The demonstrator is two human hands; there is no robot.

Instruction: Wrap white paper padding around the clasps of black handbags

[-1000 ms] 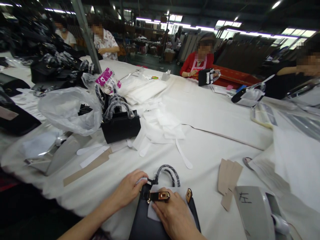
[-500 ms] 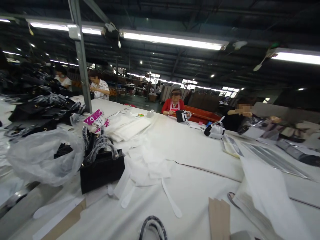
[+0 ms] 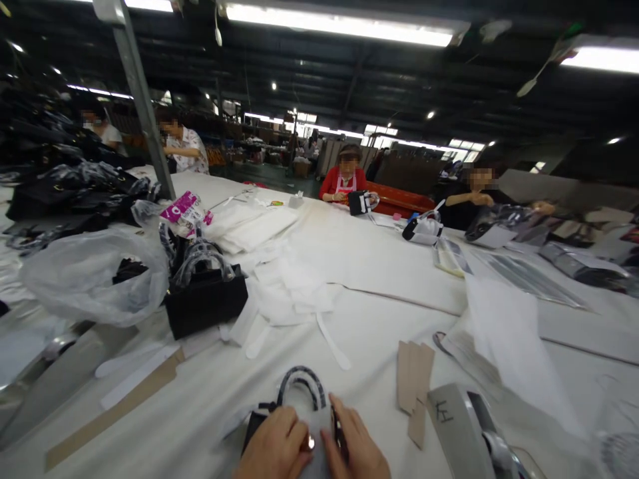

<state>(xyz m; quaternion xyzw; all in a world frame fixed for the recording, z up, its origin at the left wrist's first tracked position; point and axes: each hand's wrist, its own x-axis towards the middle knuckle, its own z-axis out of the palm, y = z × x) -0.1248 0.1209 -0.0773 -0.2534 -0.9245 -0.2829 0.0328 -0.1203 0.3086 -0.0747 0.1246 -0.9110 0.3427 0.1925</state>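
At the bottom centre is a small black handbag (image 3: 255,423) with plastic-wrapped handles (image 3: 302,372) standing up. A pale sheet covers part of its front. My left hand (image 3: 276,444) is closed over its left and middle part, fingers curled beside a shiny round metal piece (image 3: 311,442). My right hand (image 3: 357,444) grips the right side, thumb in front and fingers behind the edge. The lower part of the bag is hidden by my hands and the frame edge.
Left stand another black handbag (image 3: 207,303), a clear plastic bag (image 3: 94,276) and a heap of black bags (image 3: 74,189). White paper sheets (image 3: 292,286), brown card strips (image 3: 413,379) and a grey tape dispenser-like device (image 3: 466,426) lie around. Several co-workers sit beyond, one in red (image 3: 329,183).
My view has tilted down, so the scene sits higher. Both my hands and the handbag's body have come into view, where only the wrapped handles showed before.
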